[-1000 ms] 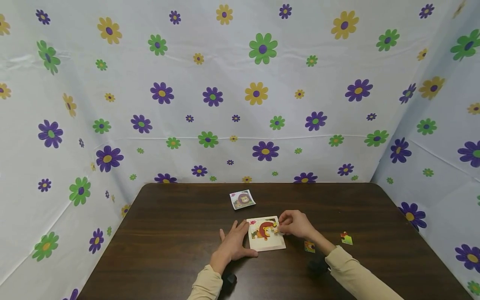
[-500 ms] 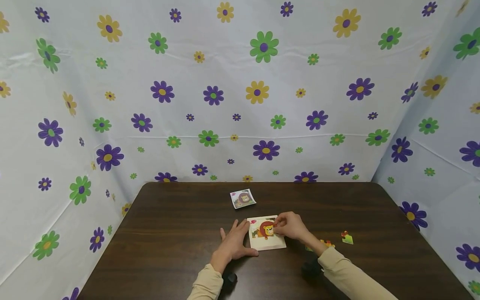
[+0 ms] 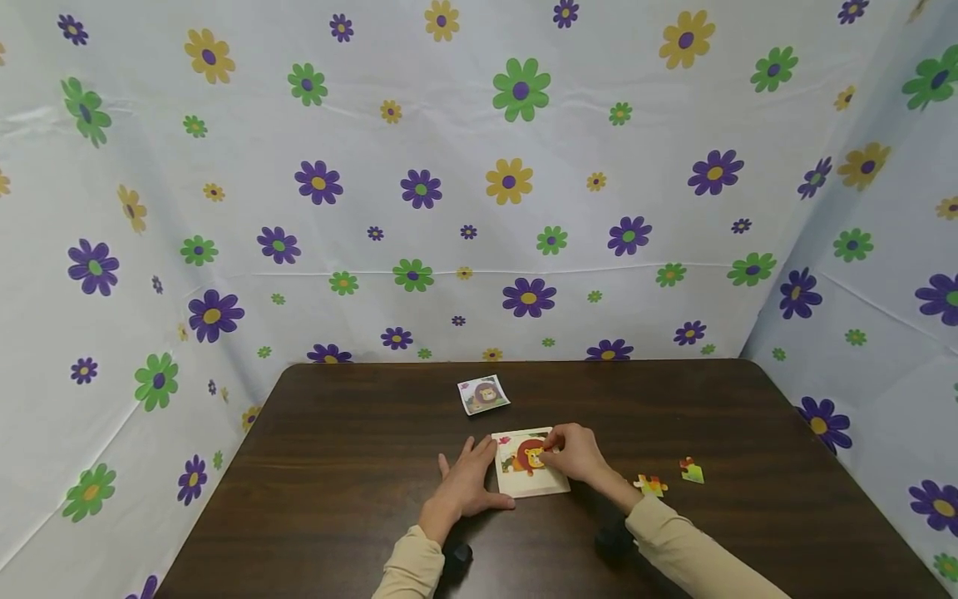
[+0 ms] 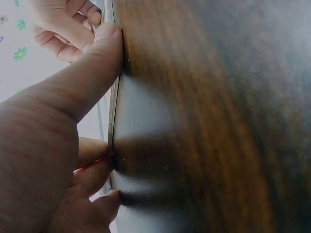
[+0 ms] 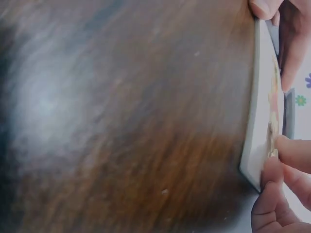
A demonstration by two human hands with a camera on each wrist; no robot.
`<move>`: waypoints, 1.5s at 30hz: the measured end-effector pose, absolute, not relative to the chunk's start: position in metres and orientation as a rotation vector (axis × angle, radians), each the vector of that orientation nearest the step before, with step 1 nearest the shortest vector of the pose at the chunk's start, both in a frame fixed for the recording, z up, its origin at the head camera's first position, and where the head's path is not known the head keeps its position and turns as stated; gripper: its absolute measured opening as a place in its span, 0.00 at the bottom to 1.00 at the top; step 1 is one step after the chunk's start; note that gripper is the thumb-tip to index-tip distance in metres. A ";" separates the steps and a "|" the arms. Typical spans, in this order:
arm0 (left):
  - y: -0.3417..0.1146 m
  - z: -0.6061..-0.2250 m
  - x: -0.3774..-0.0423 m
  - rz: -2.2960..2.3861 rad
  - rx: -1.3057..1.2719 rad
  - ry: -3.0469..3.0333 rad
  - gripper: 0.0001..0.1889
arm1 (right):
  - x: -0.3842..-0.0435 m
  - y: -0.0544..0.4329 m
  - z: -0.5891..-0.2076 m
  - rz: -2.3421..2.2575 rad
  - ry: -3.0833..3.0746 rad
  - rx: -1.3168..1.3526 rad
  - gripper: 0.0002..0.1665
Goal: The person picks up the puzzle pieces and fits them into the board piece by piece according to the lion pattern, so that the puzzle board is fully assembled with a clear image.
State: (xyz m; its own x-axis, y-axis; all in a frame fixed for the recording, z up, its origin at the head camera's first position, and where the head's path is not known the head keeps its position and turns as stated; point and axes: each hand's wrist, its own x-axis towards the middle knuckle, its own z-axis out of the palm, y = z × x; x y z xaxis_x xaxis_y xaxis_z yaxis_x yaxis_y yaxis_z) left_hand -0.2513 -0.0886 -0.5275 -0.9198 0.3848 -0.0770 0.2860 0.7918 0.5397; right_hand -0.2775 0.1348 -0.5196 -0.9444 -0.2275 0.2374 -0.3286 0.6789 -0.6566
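A square pale puzzle board (image 3: 533,485) lies on the table, its upper part filled with joined pieces of a lion picture (image 3: 527,455). My left hand (image 3: 466,491) rests at its left side with fingers extended; the thumb touches the lower left corner. In the left wrist view, the thumb (image 4: 104,46) and fingertips meet the board's edge. My right hand (image 3: 575,452) pinches a small puzzle piece (image 5: 272,141) between thumb and index finger over the right part of the picture. From the head, the fingers mostly cover that piece.
Two loose puzzle pieces lie right of the board: a yellow and orange one (image 3: 651,485) beside the right forearm, and a green one (image 3: 692,471) farther right. Behind the board is a lion picture card (image 3: 484,395). The brown table (image 3: 337,466) meets a flowered curtain (image 3: 419,316).
My right hand has moved slightly left over the lion picture with the puzzle piece. The forearm shift uncovers the yellow and orange piece and covers another. My left hand stays in place.
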 end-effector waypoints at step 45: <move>-0.088 -0.529 -0.253 0.774 0.536 2.812 0.52 | -0.292 0.170 -0.533 0.913 -2.747 1.154 0.13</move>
State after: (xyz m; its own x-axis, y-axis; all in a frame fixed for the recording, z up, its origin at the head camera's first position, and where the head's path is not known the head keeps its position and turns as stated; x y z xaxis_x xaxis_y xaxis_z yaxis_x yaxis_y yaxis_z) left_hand -0.2532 -0.0880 -0.5289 -0.9198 0.3857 -0.0722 0.2944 0.8000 0.5229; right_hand -0.2919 0.1697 -0.5332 -0.7254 -0.6455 0.2392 -0.6602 0.5539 -0.5073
